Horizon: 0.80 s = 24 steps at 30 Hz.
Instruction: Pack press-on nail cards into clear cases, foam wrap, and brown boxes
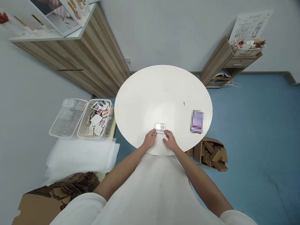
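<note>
A small clear plastic case (pixel 160 127) lies near the front edge of the white round table. Small pale pieces, perhaps false nails, show inside it, next to a white rectangle. My left hand (pixel 150 137) grips the left edge of the case between thumb and fingers. On the other side, the fingertips of my right hand (pixel 170 139) are closed at its lower right corner, with the thumb a little apart below. Too little detail shows to tell whether the case is lifted off the tabletop.
On the round table (pixel 161 81) lies a blurred-out purple item (pixel 197 122) to the right. Baskets of cards (pixel 99 117) and clear cases (pixel 70 117) stand left, above white sheets (pixel 82 156) and folded cardboard (pixel 67 190). A box of brown cartons (pixel 213 153) is at right.
</note>
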{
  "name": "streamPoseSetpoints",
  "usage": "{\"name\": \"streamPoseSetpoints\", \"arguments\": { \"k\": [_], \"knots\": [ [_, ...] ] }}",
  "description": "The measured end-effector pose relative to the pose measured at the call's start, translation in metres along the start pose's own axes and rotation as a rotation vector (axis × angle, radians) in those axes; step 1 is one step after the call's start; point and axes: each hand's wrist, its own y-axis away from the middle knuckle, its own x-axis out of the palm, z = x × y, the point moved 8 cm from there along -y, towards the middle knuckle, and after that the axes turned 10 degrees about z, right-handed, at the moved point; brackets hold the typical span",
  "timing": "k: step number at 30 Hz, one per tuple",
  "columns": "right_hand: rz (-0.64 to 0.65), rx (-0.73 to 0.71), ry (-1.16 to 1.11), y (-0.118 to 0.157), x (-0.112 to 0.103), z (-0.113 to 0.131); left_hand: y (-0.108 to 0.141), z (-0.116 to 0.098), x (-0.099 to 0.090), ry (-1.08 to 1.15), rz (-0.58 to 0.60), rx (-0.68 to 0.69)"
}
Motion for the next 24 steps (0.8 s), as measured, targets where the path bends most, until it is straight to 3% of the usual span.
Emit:
{"name": "streamPoseSetpoints", "arguments": {
  "k": [5,11,16,20,24],
  "knots": [
    [-0.006,-0.031,0.174,0.003,0.001,0.004,0.000,0.003,0.004,-0.060,0.009,0.037],
    [-0.048,-0.066,0.525,0.018,0.008,0.019,0.008,-0.002,-0.006,-0.352,-0.036,0.150],
    [0.050,-0.046,0.820,0.025,0.029,0.019,0.022,0.001,-0.009,-0.634,0.117,0.273],
    [0.006,-0.017,0.868,0.020,0.031,0.020,0.028,0.005,-0.009,-0.774,0.204,0.288],
    [-0.011,-0.021,0.864,0.021,0.034,0.027,0.032,0.004,-0.012,-0.867,0.196,0.313]
  ]
}}
